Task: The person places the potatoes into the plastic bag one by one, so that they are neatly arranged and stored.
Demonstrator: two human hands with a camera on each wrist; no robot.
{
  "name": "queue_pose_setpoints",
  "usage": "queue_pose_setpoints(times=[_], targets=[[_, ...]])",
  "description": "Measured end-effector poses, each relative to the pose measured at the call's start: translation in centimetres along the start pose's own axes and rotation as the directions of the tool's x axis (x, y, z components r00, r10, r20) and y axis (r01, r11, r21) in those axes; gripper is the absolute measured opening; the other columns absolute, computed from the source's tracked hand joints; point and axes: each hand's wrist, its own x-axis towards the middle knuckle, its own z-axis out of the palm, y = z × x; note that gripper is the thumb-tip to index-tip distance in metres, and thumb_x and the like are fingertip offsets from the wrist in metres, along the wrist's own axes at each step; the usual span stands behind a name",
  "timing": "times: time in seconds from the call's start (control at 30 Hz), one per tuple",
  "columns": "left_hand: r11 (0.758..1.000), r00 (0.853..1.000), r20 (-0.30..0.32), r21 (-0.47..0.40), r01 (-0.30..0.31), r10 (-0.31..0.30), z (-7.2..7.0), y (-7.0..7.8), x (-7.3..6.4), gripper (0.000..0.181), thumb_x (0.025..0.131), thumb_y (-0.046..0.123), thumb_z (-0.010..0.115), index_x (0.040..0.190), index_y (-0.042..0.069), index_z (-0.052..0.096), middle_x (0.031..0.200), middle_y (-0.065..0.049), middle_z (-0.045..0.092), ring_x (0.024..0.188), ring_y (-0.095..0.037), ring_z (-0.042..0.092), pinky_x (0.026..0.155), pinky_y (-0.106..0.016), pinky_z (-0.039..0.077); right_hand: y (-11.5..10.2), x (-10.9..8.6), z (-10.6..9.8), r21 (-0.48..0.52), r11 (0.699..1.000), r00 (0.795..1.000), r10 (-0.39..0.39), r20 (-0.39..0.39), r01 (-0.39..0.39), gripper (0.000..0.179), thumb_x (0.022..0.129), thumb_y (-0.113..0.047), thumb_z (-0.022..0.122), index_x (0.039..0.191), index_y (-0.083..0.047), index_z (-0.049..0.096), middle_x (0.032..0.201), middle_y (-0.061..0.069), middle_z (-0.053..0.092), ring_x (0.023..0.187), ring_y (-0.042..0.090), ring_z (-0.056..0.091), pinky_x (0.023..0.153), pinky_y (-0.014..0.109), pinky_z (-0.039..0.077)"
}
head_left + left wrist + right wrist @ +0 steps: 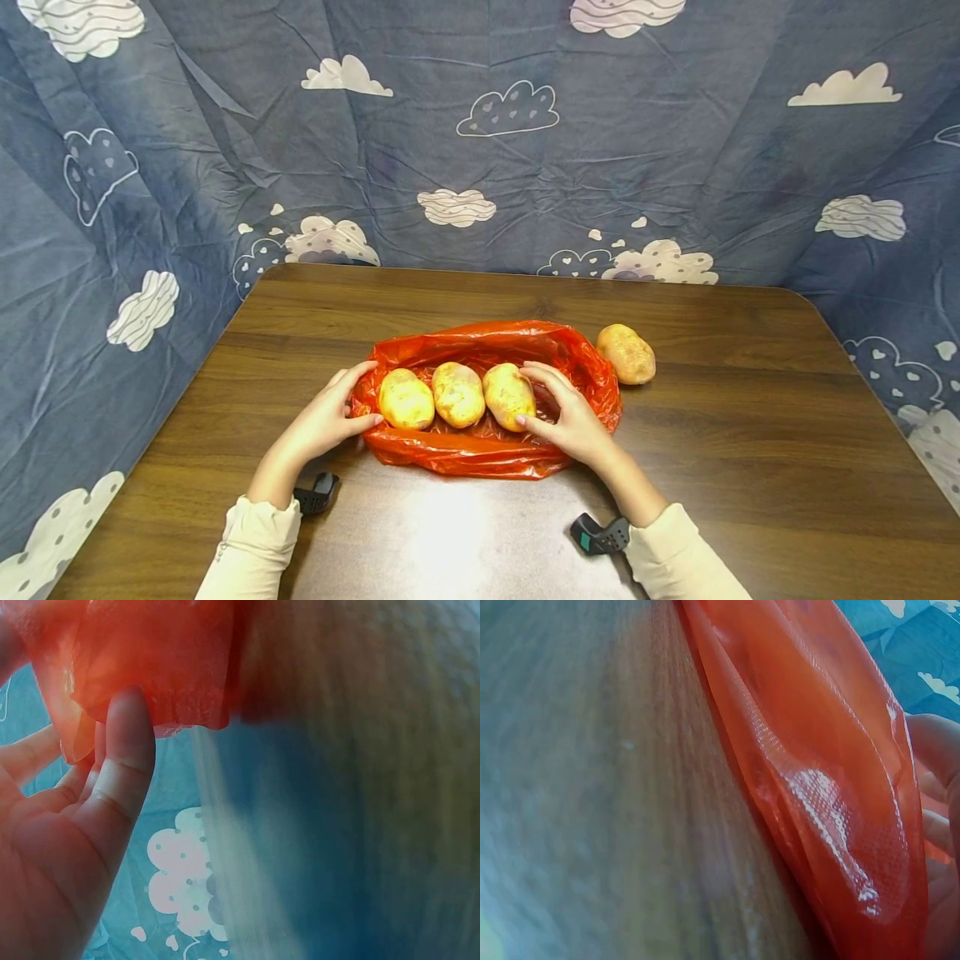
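Observation:
A red plastic bag (465, 454) lies spread wide on the table, its mouth facing up. Three potatoes sit in a row inside it: a left one (406, 398), a middle one (458, 395) and a right one (509, 395). My left hand (330, 417) grips the bag's left end, beside the left potato. In the left wrist view, the thumb (129, 750) lies against the red film (172, 660). With fingers and thumb on either side, my right hand (573, 421) holds the right potato inside the bag. In the right wrist view the bag's side (817, 772) hides most of that hand.
Another potato (627, 354) lies on the wooden table (750, 433), just outside the bag's right end. A blue cloth (525, 167) with white clouds hangs behind the table. Black wrist devices (600, 533) sit below both hands.

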Motion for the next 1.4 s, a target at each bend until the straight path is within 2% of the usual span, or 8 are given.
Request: queue_pose_setpoints(times=[0.17, 0.37, 0.5, 0.83, 0.93, 1.13, 1.3, 1.4], targets=[[1.000, 1.000, 0.000, 0.000, 0.000, 0.000, 0.0, 0.0, 0.0, 0.069, 0.075, 0.011, 0.072, 0.134, 0.007, 0.035, 0.115, -0.018, 0.042, 0.083, -0.022, 0.049, 0.068, -0.032, 0.047, -2.6, 0.4, -0.8, 0.011, 1.000, 0.999, -0.006, -0.035, 0.007, 0.054, 0.072, 0.005, 0.070, 0.121, 0.008, 0.046, 0.126, 0.023, 0.041, 0.117, 0.035, 0.039, 0.090, 0.047, 0.038], [1.000, 1.000, -0.002, 0.000, -0.003, 0.003, 0.0, 0.0, 0.1, 0.070, 0.075, 0.011, 0.072, 0.134, 0.007, 0.035, 0.116, -0.018, 0.042, 0.086, -0.024, 0.049, 0.069, -0.032, 0.047, -5.0, 0.8, -2.1, -0.095, 0.995, 0.995, -0.038, -0.091, 0.029, 0.052, 0.071, 0.006, 0.071, 0.118, 0.008, 0.048, 0.123, 0.021, 0.045, 0.115, 0.034, 0.041, 0.099, 0.029, 0.030], [1.000, 1.000, -0.003, 0.000, -0.005, 0.005, 0.0, 0.0, 0.1, 0.070, 0.075, 0.011, 0.072, 0.134, 0.007, 0.035, 0.116, -0.018, 0.042, 0.087, -0.025, 0.050, 0.069, -0.033, 0.048, -5.0, 0.8, -2.8, -0.091, 0.995, 0.991, -0.056, -0.123, 0.045, 0.053, 0.070, 0.007, 0.071, 0.118, 0.010, 0.048, 0.123, 0.024, 0.045, 0.114, 0.035, 0.042, 0.098, 0.025, 0.030], [1.000, 1.000, 0.000, 0.004, -0.011, 0.011, 0.0, -0.1, 0.1, 0.070, 0.075, 0.011, 0.072, 0.134, 0.006, 0.035, 0.117, -0.018, 0.041, 0.091, -0.026, 0.049, 0.071, -0.034, 0.048, -4.8, 0.8, -4.9, -0.047, 0.995, 0.971, -0.097, -0.220, 0.089, 0.052, 0.067, 0.018, 0.068, 0.114, 0.017, 0.047, 0.119, 0.031, 0.043, 0.107, 0.041, 0.044, 0.090, 0.036, 0.038], [1.000, 1.000, -0.001, 0.009, -0.015, 0.015, 0.0, -0.1, 0.1, 0.070, 0.076, 0.011, 0.072, 0.134, 0.006, 0.035, 0.117, -0.018, 0.041, 0.089, -0.025, 0.049, 0.071, -0.033, 0.047, -4.6, 0.6, -5.7, -0.094, 0.993, 0.961, -0.097, -0.259, 0.074, 0.053, 0.067, 0.018, 0.068, 0.115, 0.017, 0.047, 0.119, 0.030, 0.044, 0.104, 0.040, 0.047, 0.090, 0.036, 0.039], [1.000, 1.000, 0.000, 0.014, -0.011, 0.011, 0.0, -0.1, 0.1, 0.070, 0.075, 0.011, 0.073, 0.134, 0.007, 0.035, 0.116, -0.017, 0.042, 0.082, -0.021, 0.048, 0.067, -0.031, 0.046, -3.9, 0.1, -7.3, -0.144, 0.989, 0.935, -0.086, -0.344, 0.038, 0.054, 0.066, 0.019, 0.068, 0.115, 0.016, 0.047, 0.118, 0.027, 0.046, 0.107, 0.024, 0.049, 0.091, 0.031, 0.039], [1.000, 1.000, 0.003, 0.003, -0.007, 0.007, 0.0, -0.1, 0.1, 0.070, 0.075, 0.010, 0.072, 0.134, 0.006, 0.035, 0.118, -0.018, 0.041, 0.083, -0.022, 0.048, 0.067, -0.030, 0.047, -3.1, -0.3, -8.4, -0.159, 0.987, 0.913, -0.075, -0.400, 0.012, 0.054, 0.065, 0.020, 0.067, 0.115, 0.016, 0.047, 0.117, 0.026, 0.047, 0.106, 0.031, 0.048, 0.093, 0.026, 0.037], [1.000, 1.000, 0.002, 0.000, -0.009, 0.009, 0.0, 0.0, 0.1, 0.070, 0.075, 0.010, 0.072, 0.134, 0.006, 0.035, 0.118, -0.019, 0.041, 0.086, -0.023, 0.049, 0.068, -0.031, 0.047, -2.6, -0.5, -8.9, -0.166, 0.986, 0.903, -0.057, -0.426, -0.016, 0.054, 0.066, 0.019, 0.068, 0.116, 0.015, 0.047, 0.117, 0.026, 0.048, 0.106, 0.027, 0.048, 0.092, 0.026, 0.038]])
